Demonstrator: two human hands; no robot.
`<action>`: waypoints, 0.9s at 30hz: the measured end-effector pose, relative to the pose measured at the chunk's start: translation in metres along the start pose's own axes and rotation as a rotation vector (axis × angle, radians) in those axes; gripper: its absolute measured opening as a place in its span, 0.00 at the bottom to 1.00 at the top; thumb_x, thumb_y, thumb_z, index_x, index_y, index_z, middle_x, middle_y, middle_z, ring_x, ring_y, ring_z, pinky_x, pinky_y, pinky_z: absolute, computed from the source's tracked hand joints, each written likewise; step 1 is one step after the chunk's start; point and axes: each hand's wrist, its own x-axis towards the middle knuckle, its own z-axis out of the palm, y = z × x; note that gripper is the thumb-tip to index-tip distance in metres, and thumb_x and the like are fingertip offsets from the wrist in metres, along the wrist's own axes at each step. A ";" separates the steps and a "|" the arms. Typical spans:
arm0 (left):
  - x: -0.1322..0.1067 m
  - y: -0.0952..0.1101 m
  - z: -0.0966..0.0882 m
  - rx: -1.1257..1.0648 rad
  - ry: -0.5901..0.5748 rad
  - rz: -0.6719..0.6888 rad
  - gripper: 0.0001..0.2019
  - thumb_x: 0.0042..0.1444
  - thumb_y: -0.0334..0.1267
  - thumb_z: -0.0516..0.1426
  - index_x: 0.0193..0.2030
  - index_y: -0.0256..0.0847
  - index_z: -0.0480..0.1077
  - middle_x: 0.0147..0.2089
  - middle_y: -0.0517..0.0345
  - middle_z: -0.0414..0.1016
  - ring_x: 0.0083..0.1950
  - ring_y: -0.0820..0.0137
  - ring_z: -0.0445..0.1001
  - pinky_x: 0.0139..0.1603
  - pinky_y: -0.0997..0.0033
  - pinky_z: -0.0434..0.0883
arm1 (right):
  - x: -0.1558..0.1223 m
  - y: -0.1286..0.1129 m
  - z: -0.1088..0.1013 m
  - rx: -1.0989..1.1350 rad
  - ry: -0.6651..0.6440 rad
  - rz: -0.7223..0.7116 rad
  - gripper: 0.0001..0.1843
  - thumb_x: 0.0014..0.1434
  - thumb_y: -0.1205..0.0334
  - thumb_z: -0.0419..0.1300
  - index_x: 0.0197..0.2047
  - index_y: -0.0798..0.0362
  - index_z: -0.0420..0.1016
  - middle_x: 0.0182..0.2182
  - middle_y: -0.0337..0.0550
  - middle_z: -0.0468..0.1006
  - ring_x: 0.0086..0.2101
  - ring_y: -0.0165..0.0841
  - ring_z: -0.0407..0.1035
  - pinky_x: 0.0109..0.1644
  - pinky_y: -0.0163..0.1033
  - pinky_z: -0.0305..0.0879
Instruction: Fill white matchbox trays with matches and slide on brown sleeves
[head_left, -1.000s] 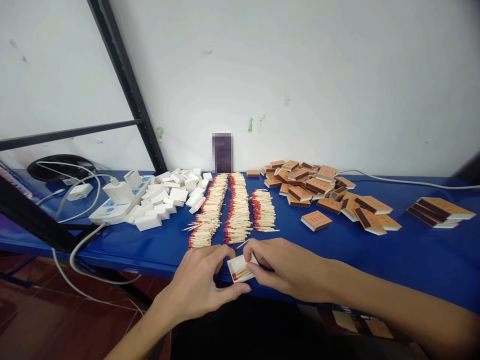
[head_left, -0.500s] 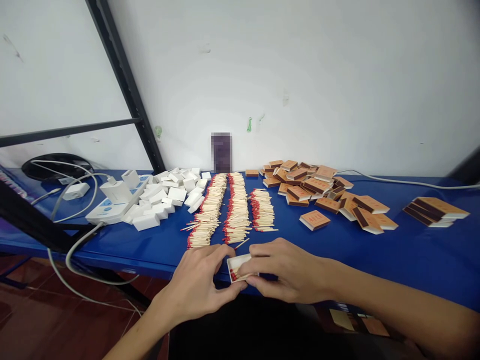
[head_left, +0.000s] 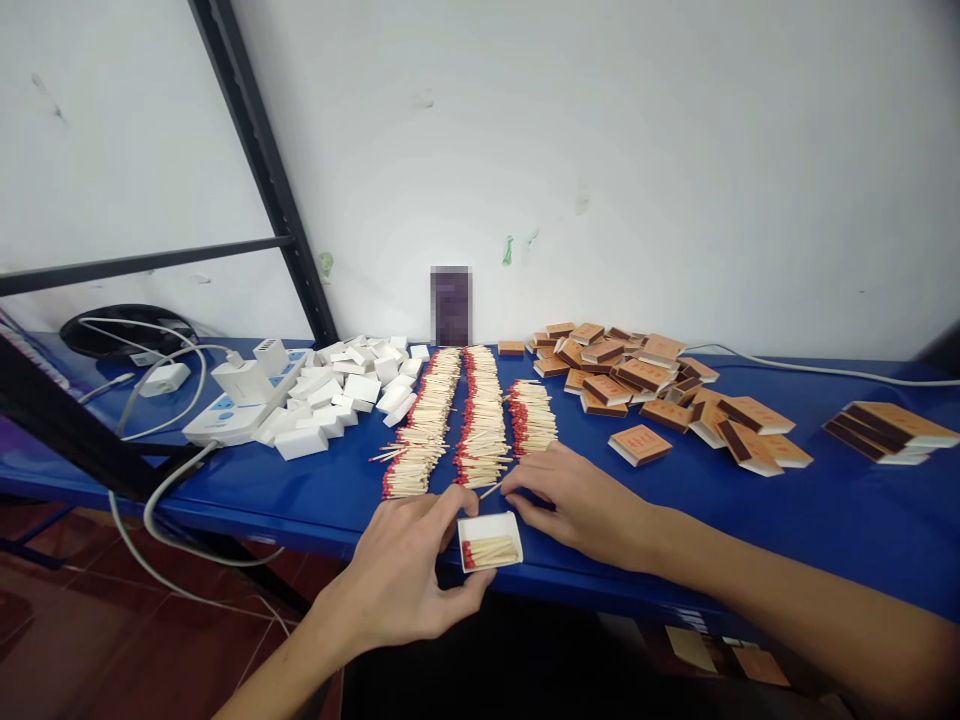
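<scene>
My left hand (head_left: 405, 570) grips a small white matchbox tray (head_left: 490, 541) at the near edge of the blue table (head_left: 825, 500). The tray lies open and holds a bunch of red-tipped matches. My right hand (head_left: 574, 500) has its fingers stretched toward the near end of the rows of loose matches (head_left: 474, 420), fingertips beside a stray match (head_left: 490, 489). It holds nothing that I can see.
A heap of white inner trays (head_left: 345, 392) lies left of the matches, with a white power strip (head_left: 232, 405) and cables. Orange matchbox sleeves (head_left: 645, 385) are piled at the right, a small stack (head_left: 889, 428) farther right. A black metal frame (head_left: 255, 170) leans at left.
My right hand has lifted off the tray and moved up toward the match rows. The tray now shows fully, still held by my left hand.
</scene>
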 end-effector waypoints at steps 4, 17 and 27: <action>0.000 0.000 -0.001 -0.006 0.006 0.011 0.13 0.52 0.45 0.61 0.42 0.46 0.66 0.29 0.65 0.70 0.32 0.66 0.72 0.35 0.68 0.60 | 0.002 -0.002 0.002 0.009 0.022 0.037 0.08 0.66 0.65 0.55 0.41 0.53 0.76 0.36 0.43 0.81 0.38 0.36 0.73 0.47 0.43 0.58; 0.000 -0.001 0.002 0.030 0.028 0.074 0.13 0.53 0.46 0.61 0.43 0.44 0.70 0.32 0.63 0.72 0.34 0.66 0.73 0.34 0.68 0.60 | 0.002 -0.001 0.003 0.018 0.015 0.128 0.07 0.64 0.63 0.56 0.37 0.51 0.76 0.28 0.38 0.79 0.27 0.31 0.70 0.32 0.35 0.56; 0.000 -0.001 0.002 0.053 0.028 0.097 0.13 0.52 0.45 0.62 0.42 0.44 0.70 0.30 0.63 0.71 0.33 0.66 0.72 0.36 0.67 0.61 | 0.013 -0.006 0.009 0.043 0.051 0.070 0.08 0.66 0.63 0.55 0.42 0.53 0.75 0.37 0.44 0.82 0.38 0.36 0.74 0.40 0.37 0.63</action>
